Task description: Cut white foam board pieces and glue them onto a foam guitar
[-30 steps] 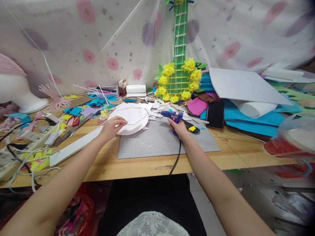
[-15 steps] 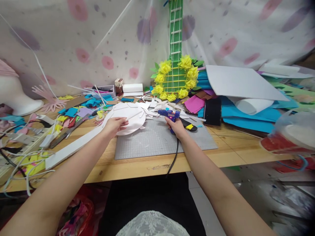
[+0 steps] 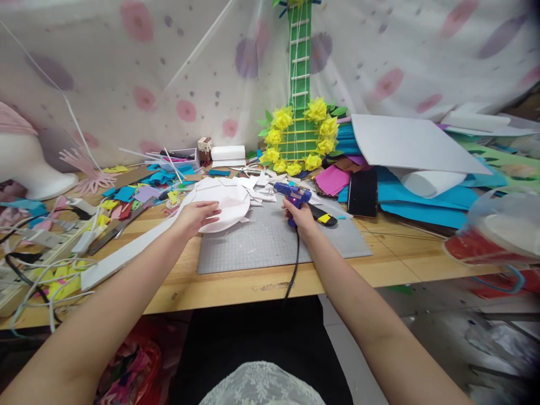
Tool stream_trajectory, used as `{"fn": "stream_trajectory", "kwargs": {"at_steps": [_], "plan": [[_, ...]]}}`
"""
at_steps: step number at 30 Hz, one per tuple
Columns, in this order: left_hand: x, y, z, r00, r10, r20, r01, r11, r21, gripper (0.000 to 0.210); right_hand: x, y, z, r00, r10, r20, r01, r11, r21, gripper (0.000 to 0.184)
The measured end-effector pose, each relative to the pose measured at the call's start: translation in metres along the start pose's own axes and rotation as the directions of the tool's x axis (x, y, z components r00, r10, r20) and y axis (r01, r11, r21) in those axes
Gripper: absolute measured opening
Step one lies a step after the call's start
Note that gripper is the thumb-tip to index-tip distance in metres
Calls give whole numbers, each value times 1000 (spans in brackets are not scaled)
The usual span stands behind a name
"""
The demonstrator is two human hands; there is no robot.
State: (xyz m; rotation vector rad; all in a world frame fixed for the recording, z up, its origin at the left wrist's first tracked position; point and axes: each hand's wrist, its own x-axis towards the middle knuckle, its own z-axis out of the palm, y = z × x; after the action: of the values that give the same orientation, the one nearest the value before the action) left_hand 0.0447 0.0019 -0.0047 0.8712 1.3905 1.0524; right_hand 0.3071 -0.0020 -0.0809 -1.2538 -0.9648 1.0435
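My right hand (image 3: 300, 216) is wrapped around the grip of a blue glue gun (image 3: 292, 194) with a small red light on its body. Its nozzle points left, above the grey cutting mat (image 3: 278, 247). My left hand (image 3: 198, 217) lies over the left side of a white round paper piece (image 3: 231, 205), fingers stretched out and slightly apart. Whether the thumb grips the paper's edge, I cannot tell. A black and yellow utility knife (image 3: 324, 216) rests just right of the glue gun. White paper scraps (image 3: 264, 185) are heaped behind the mat.
A green guitar-shaped piece with yellow flowers (image 3: 300, 101) stands against the curtain. Cables and a power strip (image 3: 42, 256) crowd the left, beside a long white strip (image 3: 122, 256). Coloured sheets (image 3: 422, 197) are stacked right, near a clear bucket-like container (image 3: 489, 236).
The glue gun has shifted slightly right in my right hand. My left hand's fingers look straighter over the white piece, and the slanting line across that piece no longer shows. The view has moved a little.
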Motion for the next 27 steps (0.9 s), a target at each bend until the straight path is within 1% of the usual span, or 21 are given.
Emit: {"fn": "stream_trajectory", "kwargs": {"at_steps": [2,3,4,5,6,7,8,9,10,11,12,13,14,15,17,19,22,25,27], "plan": [[-3,0,3,1000,6,23,-5,1000,-22,16,2,-5,6,999,-19,32,18,999,32,47],[-4,0,4,999,18,29,-17,999,-35,16,3,-9,8,998,-30,48,30,1000,-9,48],[-5,-1,5,999,35,32,-34,998,-47,17,5,-13,7,997,-50,65,56,994,-93,47],[-6,-1,5,998,57,34,-55,997,-56,18,6,-17,5,992,-91,84,107,971,-213,45],[-7,-2,5,996,80,34,-78,995,-62,18,7,-22,1,982,-154,107,182,918,-353,42],[-8,-2,5,994,105,35,-103,993,-63,19,7,-26,-5,963,-227,147,271,825,-496,38],[-8,-3,4,991,128,33,-126,990,-58,21,7,-29,-12,931,-302,206,363,697,-619,35],[-8,-5,4,988,154,32,-152,987,-45,23,6,-31,-19,896,-351,272,433,554,-711,32],[-8,-7,3,982,184,29,-183,983,-25,26,5,-32,-27,868,-367,335,476,421,-772,31],[-8,-11,3,975,223,23,-223,975,6,28,4,-32,-34,853,-363,375,491,314,-813,31],[-7,-15,3,963,270,17,-270,961,53,29,2,-29,-41,850,-351,393,487,239,-840,31],[-7,-20,4,945,327,12,-326,938,114,28,1,-26,-46,853,-344,392,473,194,-859,31],[-7,-25,6,922,387,13,-383,905,183,27,-1,-21,-50,859,-349,375,453,175,-874,32],[-7,-31,7,896,444,24,-435,864,252,23,-2,-16,-53,863,-365,350,432,174,-885,32],[-8,-41,10,845,529,73,-518,777,357,15,-4,-4,-56,865,-411,288,394,201,-897,33],[-9,-48,12,809,573,129,-571,715,404,11,-5,6,-56,864,-436,253,378,229,-897,33],[-8,-54,10,776,612,151,-606,660,444,11,-6,14,-55,860,-432,271,402,247,-882,33],[-3,-58,5,756,638,144,-609,608,509,12,-6,15,-54,859,-422,291,419,251,-873,33],[0,-62,4,749,641,171,-614,572,544,13,-6,14,-54,862,-419,286,414,257,-873,33]]}}
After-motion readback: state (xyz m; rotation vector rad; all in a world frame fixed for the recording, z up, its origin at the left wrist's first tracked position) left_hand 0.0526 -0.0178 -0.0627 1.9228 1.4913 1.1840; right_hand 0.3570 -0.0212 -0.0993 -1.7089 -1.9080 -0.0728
